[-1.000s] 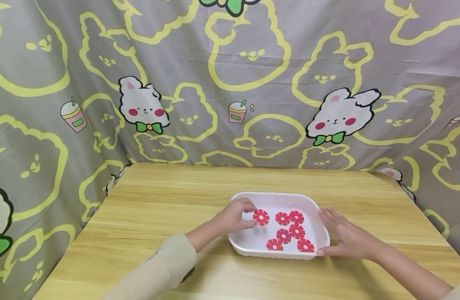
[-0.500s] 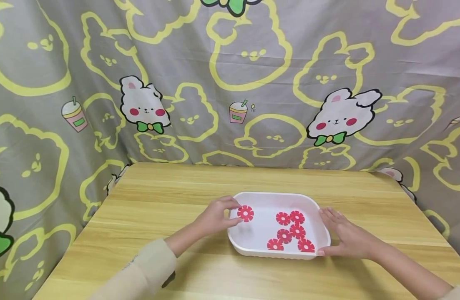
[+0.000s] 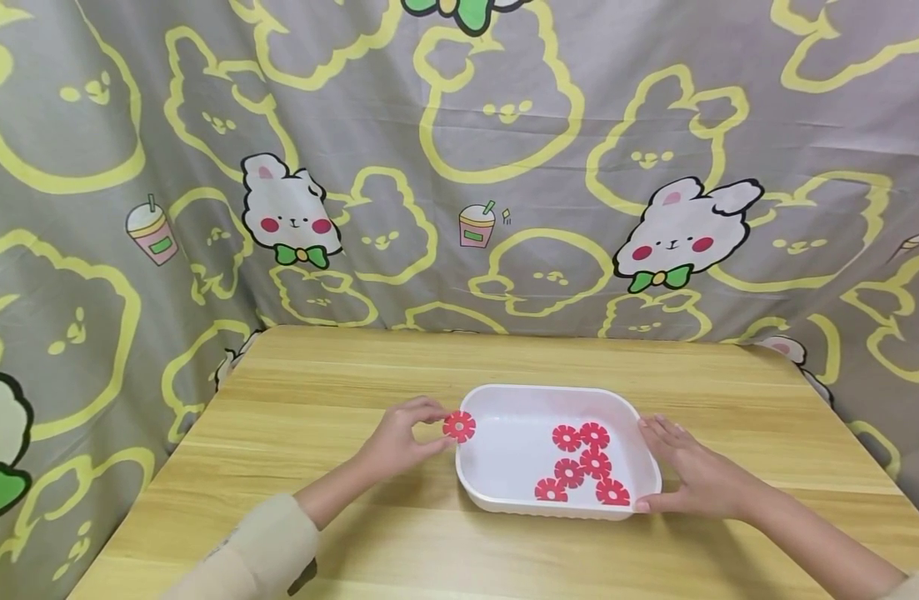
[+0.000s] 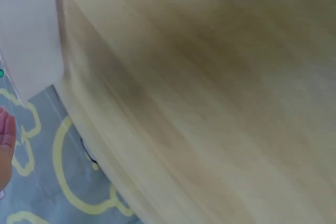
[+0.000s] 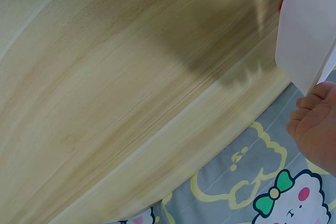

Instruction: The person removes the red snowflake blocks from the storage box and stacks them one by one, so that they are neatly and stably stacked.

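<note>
My left hand point(image 3: 402, 435) pinches a red snowflake disc point(image 3: 459, 427), round with a notched edge, between thumb and fingers. The disc hangs at the left rim of a white plastic tray point(image 3: 496, 503). Several more red discs point(image 3: 595, 464) lie in the right half of the tray, some overlapping. My right hand point(image 3: 695, 477) rests against the tray's right end, thumb near the front corner and fingers along the rim. In the left wrist view only part of my left hand point(image 4: 6, 150) shows, and the disc is hidden. The right wrist view shows my right hand point(image 5: 317, 127) touching the tray's edge point(image 5: 304, 35).
The tray stands on a light wooden table point(image 3: 339, 375). Behind and beside the table hangs a grey curtain point(image 3: 384, 125) printed with yellow outlines and white rabbits.
My left hand has moved left with the pinched disc, from over the tray's inside to its left rim. My right hand and the tray have hardly moved.
</note>
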A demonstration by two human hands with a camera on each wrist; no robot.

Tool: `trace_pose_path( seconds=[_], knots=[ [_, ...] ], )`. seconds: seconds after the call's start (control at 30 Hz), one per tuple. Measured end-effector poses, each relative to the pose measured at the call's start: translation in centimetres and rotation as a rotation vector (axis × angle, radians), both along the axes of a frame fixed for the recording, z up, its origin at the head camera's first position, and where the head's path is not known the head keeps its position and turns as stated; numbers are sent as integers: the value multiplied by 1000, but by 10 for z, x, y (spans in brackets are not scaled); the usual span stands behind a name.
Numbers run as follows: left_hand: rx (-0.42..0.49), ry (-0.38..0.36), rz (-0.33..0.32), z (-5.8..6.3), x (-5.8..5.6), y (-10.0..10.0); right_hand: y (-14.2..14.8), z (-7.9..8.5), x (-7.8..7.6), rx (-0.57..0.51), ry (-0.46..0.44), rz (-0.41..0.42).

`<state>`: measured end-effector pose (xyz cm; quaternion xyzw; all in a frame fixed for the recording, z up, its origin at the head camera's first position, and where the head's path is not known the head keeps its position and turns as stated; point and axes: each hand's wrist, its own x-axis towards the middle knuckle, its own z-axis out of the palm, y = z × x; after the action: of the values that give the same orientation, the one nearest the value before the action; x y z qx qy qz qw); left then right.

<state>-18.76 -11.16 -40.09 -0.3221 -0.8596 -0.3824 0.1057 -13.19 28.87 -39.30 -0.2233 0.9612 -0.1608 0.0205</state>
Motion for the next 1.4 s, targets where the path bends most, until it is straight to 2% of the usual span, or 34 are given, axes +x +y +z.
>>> trace_pose_path(
  seconds=[0.1, 0.27, 0.37, 0.53, 0.67, 0.97, 1.2, 1.4],
  knots=[
    [31, 32, 60, -5, 1, -8, 0, 1, 0, -5, -11, -9],
    [66, 42, 128, -16, 1, -22, -1, 2, 1, -9, -22, -14],
    [47, -4, 165, -24, 4, -29, -1, 1, 1, -7, -26, -20],
    [6, -122, 226, -37, 12, -38, 0, 0, 0, 0, 5, 4],
    [10, -145, 264, -47, 13, -41, 0, 1, 1, -3, -10, -6],
    [-28, -123, 275, -62, 13, -44, 0, 2, 1, -4, -24, -12],
    [-28, -119, 310, -67, 13, -44, 0, 2, 1, -8, -32, -11],
    [-32, -109, 308, -70, 13, -44, 0, 2, 0, -10, -21, -6]
  ],
)
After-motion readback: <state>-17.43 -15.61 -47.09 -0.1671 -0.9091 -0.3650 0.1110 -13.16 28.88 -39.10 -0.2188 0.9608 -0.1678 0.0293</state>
